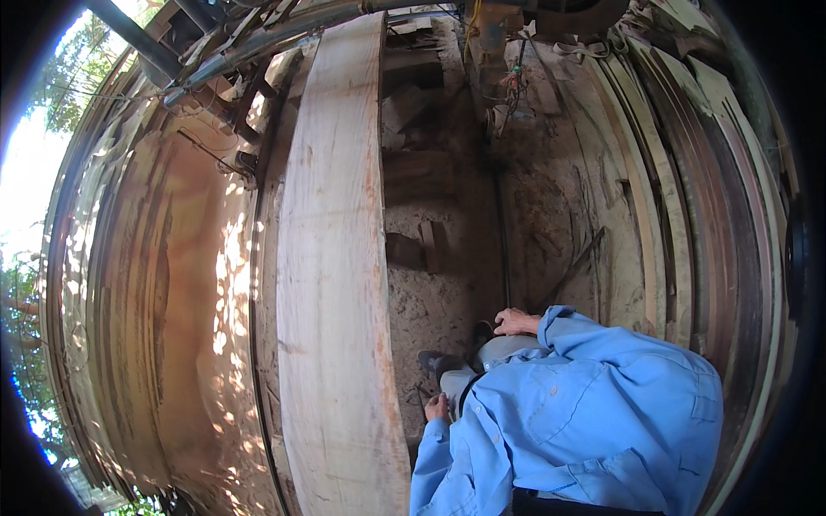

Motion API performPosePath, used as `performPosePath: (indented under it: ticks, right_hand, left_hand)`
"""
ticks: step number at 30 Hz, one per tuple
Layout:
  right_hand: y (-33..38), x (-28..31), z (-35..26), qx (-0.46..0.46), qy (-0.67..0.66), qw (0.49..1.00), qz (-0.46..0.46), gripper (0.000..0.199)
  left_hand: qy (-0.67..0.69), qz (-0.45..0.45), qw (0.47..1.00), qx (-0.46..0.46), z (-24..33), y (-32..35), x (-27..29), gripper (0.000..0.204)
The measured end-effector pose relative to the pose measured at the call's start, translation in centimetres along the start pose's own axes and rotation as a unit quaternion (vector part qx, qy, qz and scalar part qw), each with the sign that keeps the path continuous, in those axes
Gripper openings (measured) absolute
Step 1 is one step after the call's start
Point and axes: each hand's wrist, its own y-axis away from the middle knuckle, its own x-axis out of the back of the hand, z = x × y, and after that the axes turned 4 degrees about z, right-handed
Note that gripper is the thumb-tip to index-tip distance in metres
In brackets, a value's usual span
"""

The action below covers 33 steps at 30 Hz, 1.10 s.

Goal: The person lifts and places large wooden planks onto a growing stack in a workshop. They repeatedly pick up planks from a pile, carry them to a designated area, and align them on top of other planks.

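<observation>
**A:** Where does the plank (335, 284) lie?

**B:** It is a long, pale, fresh-sawn plank, running from the bottom edge of the view right up to the top. Its right edge is reddish and a little wavy.

**A:** And the wearer's own hands?

**B:** Neither shows in the view, so I cannot tell whether they are open or closed, or whether they hold anything. The only hands in sight belong to a co-worker in a blue shirt (594, 413), bent over low to the right of the plank.

**A:** How do those sit to the plank?

**B:** The lower hand (437, 406) hangs just beside the plank's right edge, fingers curled downward. I cannot tell whether it grips anything. The upper hand (516, 322) is further right, clear of the plank, resting loosely on the grey trousers (499, 348) at the knee.

**A:** What lies around them?

**B:** Beyond the upper hand is a dirt floor (447, 292) with wood offcuts (430, 245) on it. A dark shoe (434, 361) stands between the two hands. Right of the co-worker, stacked boards (688, 172) lean on edge. Left of the plank, past a dark rail (256, 344), is a broad reddish slab (163, 301) dappled with sun.
</observation>
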Motion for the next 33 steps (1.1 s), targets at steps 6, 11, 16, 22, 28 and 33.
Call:
performPosePath:
  ticks: [6, 11, 16, 22, 28, 33]
  right_hand:
    - [-0.4, -0.4, 0.3, 0.025, -0.008, 1.000, 0.013, 0.050]
    - [-0.6, -0.4, 0.3, 0.007, -0.014, 1.000, -0.001, 0.045]
    - [-0.6, -0.4, 0.2, 0.026, -0.010, 0.999, 0.015, 0.046]
    - [-0.7, -0.8, 0.4, 0.039, -0.003, 0.999, 0.023, 0.050]
    - [-0.6, -0.9, 0.4, 0.027, -0.026, 0.999, 0.017, 0.047]
    - [0.0, -0.7, 0.2, 0.025, -0.010, 1.000, 0.014, 0.053]
  left_hand:
    - [0.010, 0.005, 1.000, 0.010, 0.8, 0.9, 0.2, 0.041]
    - [-0.008, 0.004, 1.000, 0.007, 1.3, 1.3, 0.5, 0.042]
    - [-0.042, 0.003, 0.999, -0.005, 1.5, 1.3, 0.6, 0.042]
    - [-0.040, -0.001, 0.999, -0.007, 1.3, 1.3, 0.7, 0.042]
    - [-0.067, 0.000, 0.997, -0.032, 1.6, 1.6, 0.9, 0.044]
    - [-0.015, -0.006, 1.000, -0.014, 0.4, 1.3, 0.5, 0.045]
